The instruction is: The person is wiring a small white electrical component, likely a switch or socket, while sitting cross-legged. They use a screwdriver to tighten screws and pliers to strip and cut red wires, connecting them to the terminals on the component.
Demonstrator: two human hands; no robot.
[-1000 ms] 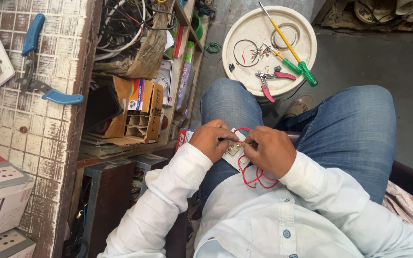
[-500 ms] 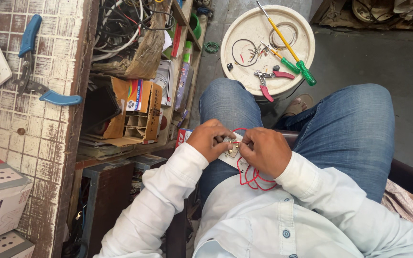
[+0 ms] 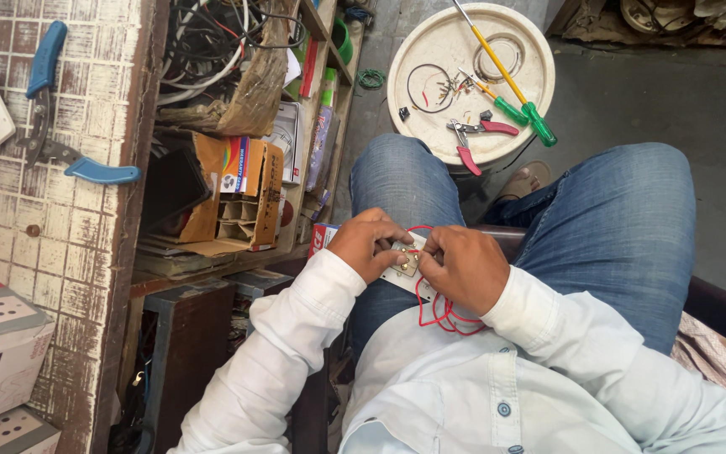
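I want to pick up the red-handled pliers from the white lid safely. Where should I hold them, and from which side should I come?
Grip the pliers by the two red handles, not the metal jaws. They lie flat near the lid's near edge, handles spread in a V. Come from above on the person's side: the green screwdrivers lie close on the far side. Squeeze the handles together as you lift.

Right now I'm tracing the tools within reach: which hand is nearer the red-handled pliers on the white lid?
Right. The right hand sits almost straight below the red-handled pliers on the white lid; the left hand lies farther off to the side.
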